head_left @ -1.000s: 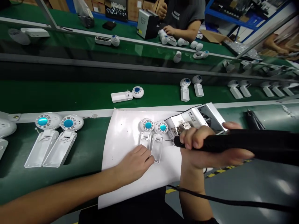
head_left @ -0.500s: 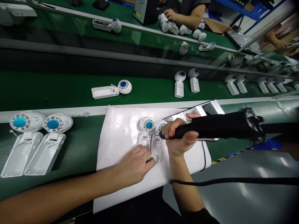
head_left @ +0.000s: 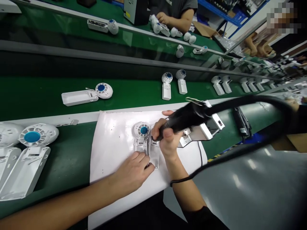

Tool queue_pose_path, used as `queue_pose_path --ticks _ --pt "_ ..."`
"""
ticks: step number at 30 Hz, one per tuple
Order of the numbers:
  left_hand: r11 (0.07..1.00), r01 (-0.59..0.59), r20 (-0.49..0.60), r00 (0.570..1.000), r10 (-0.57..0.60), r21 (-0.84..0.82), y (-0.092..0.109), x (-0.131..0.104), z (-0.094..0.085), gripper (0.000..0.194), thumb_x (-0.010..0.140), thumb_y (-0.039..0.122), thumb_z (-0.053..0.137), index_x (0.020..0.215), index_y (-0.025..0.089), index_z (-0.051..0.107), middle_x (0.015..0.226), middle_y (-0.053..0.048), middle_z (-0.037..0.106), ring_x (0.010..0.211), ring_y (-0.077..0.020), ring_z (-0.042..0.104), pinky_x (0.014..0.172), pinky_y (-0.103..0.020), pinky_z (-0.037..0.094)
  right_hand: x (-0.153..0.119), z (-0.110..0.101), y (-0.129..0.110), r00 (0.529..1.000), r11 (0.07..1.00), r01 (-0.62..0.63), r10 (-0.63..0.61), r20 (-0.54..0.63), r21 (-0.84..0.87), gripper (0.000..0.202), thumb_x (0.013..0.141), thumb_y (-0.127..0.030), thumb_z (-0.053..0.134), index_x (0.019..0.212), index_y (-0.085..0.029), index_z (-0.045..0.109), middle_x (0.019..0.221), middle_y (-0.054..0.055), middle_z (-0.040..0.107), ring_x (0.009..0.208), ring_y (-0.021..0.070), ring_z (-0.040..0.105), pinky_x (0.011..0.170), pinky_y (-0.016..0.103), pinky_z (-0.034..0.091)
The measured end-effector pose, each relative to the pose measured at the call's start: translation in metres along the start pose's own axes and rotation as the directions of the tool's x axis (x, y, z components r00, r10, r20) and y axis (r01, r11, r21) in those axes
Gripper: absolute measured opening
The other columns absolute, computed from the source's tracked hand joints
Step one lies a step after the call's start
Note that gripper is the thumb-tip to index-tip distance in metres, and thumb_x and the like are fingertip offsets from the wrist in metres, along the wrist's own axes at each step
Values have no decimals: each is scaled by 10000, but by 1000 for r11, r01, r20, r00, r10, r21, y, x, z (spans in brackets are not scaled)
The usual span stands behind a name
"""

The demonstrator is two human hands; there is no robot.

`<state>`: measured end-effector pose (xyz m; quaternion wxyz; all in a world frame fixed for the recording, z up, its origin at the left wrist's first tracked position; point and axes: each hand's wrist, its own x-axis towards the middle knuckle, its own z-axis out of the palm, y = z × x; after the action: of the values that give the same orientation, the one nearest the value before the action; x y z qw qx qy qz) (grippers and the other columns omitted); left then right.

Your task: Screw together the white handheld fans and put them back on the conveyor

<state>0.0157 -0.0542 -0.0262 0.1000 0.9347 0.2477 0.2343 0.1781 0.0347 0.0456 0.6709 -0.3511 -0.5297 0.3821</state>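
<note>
On a white sheet (head_left: 107, 150) lie two white fan-like units side by side. The left unit (head_left: 142, 130) has a blue round centre and an open white handle. Much of the right unit (head_left: 154, 155) is behind my right hand and the tool. My left hand (head_left: 135, 169) is closed on the lower end of the left unit's handle, fingertips by the gap between the two. My right hand (head_left: 169, 137) is wrapped round a black handheld tool (head_left: 183, 118), its tip pointing left above the right unit's head. A black cable runs from the tool.
Two larger-looking units (head_left: 33, 159) lie at the left on the green bench. Behind the sheet, a green belt (head_left: 134, 92) carries several more units. White metal trays or fixtures (head_left: 200, 132) stand right of my right hand. A person's hand (head_left: 163, 18) is across the line.
The camera view has shifted, so the units on the belt appear further left. The black tool has turned and its cable now curves in a wide loop. Both hands keep their grips.
</note>
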Motion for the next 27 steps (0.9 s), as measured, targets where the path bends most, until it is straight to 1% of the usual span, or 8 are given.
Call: queue_pose_path --ticks 2,4,6,7,11,16,21,27 --pt "1000 -3 -5 1000 3 -13 0 0 1 113 997 74 678 1001 183 649 930 -63 599 858 -252 541 768 -401 389 6 -10 -17 987 990 122 -129 -92 -76 533 974 -726 758 1277 -315 607 577 -121 570 360 117 405 380 255 383" --pt "999 -4 -6 1000 4 -42 0 0 1 95 1035 87 679 1010 177 662 940 -63 618 872 -245 550 776 -399 387 15 -23 -33 922 938 267 -316 -224 -223 517 977 -749 742 1246 -325 620 579 -118 561 361 121 395 374 265 384" --pt "997 -5 -1 1000 5 -76 0 0 0 100 1064 101 673 1001 179 667 940 -60 625 873 -238 557 778 -398 387 24 -34 -45 853 881 314 -425 -301 -354 467 979 -741 745 1169 -331 629 563 -115 534 360 130 387 365 279 382" --pt "996 -2 -3 1000 2 -86 0 1 0 111 1076 111 670 991 182 666 935 -57 625 870 -236 558 773 -399 386 28 -38 -49 843 873 301 -432 -321 -383 452 978 -740 745 1136 -334 626 554 -115 517 358 132 377 361 283 377" --pt "996 9 -7 1000 -10 -89 0 2 -1 125 1097 141 682 983 191 666 939 -53 635 878 -236 574 770 -401 392 28 -35 -50 899 929 206 -304 -315 -307 459 974 -766 725 1139 -351 620 541 -121 487 353 129 347 363 277 368" --pt "995 8 -23 1000 -10 -104 0 5 -2 130 1145 233 672 1022 188 674 970 -65 668 979 -254 616 850 -401 446 8 8 -39 989 993 112 -115 -88 -39 458 1003 -772 676 1194 -357 638 564 -128 513 335 112 376 360 266 428" --pt "993 18 -16 1000 -20 -115 0 6 -1 99 1130 234 687 1039 197 686 967 -55 683 977 -257 628 867 -401 472 2 41 -21 998 994 56 -59 24 90 485 1001 -756 711 1203 -332 594 561 -133 533 329 113 383 351 258 421" --pt "990 20 23 1000 -17 -143 0 5 2 79 1097 174 654 1084 201 727 1033 -67 740 1024 -269 659 883 -419 508 0 45 5 1000 995 3 -5 13 97 491 976 -733 748 1187 -337 552 565 -140 539 344 114 387 360 251 366"
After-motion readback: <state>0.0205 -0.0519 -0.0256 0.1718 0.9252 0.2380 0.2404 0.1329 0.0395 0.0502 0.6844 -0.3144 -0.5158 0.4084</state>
